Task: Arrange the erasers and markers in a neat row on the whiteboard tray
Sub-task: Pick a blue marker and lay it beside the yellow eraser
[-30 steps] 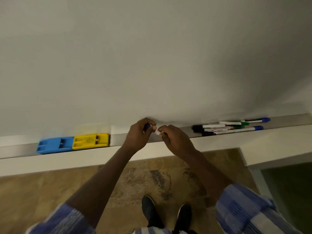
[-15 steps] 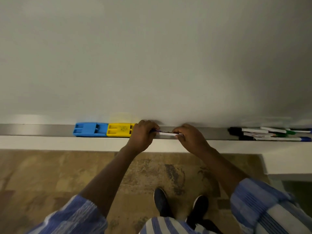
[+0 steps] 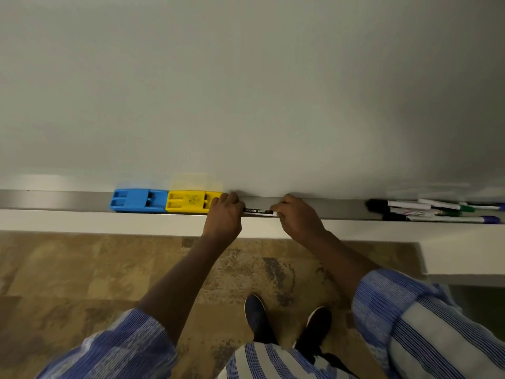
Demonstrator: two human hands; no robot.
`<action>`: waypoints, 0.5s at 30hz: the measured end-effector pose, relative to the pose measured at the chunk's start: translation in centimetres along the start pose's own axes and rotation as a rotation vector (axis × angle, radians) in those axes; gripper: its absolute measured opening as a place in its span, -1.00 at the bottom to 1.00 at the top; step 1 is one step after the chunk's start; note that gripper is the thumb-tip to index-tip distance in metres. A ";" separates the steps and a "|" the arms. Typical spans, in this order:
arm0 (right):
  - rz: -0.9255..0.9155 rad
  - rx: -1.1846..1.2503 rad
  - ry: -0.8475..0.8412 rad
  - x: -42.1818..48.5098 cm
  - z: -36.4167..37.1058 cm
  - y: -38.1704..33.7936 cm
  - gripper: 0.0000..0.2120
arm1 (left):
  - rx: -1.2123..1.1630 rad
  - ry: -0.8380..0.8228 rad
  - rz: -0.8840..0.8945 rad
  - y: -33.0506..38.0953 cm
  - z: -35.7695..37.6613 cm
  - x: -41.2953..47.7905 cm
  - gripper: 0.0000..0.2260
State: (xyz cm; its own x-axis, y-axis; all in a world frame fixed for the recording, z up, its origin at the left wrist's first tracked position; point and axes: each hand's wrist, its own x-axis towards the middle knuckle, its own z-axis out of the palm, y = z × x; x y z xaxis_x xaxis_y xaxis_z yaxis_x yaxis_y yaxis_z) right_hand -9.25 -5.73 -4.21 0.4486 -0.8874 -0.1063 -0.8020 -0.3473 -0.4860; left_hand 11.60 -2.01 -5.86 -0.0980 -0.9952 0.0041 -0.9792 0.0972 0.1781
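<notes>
A grey metal tray [image 3: 54,200] runs along the bottom of the whiteboard [image 3: 246,91]. On it a blue eraser [image 3: 138,200] and a yellow eraser [image 3: 188,201] lie end to end. Just right of the yellow eraser, a marker [image 3: 258,211] with a black and white label lies flat along the tray. My left hand [image 3: 224,213] grips its left end and touches the yellow eraser. My right hand [image 3: 296,214] pinches its right end. A loose pile of several markers [image 3: 434,212] with black, green and blue caps lies further right on the tray.
A white ledge [image 3: 95,222] sits under the tray and widens into a block at the right [image 3: 464,250]. Below are a brown tiled floor [image 3: 82,283] and my two dark shoes [image 3: 284,318].
Both hands have carried the marker left and down from mid-air onto the tray, next to the yellow eraser. The view has shifted, so the erasers now sit nearer the centre.
</notes>
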 end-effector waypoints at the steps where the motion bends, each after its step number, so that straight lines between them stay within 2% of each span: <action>1: 0.004 0.002 -0.009 -0.1 0.0 0.1 -0.71 | 0.011 -0.010 -0.014 -0.1 0.0 -0.1 -0.82; 8: -0.040 0.005 -0.023 -0.4 -0.2 0.3 -0.64 | 0.062 -0.035 -0.028 0.2 -0.4 -0.2 -0.83; 15: -0.098 0.015 0.097 -2.0 -1.0 2.1 -0.70 | 0.016 -0.001 -0.041 2.5 -0.5 -0.1 -0.86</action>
State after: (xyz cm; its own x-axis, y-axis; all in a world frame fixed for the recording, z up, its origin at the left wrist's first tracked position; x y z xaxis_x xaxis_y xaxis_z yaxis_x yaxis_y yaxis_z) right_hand -12.22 -5.00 -4.10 0.4836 -0.8749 0.0259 -0.7500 -0.4295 -0.5029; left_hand 9.27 -1.65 -4.90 -0.0580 -0.9983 -0.0034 -0.9850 0.0567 0.1629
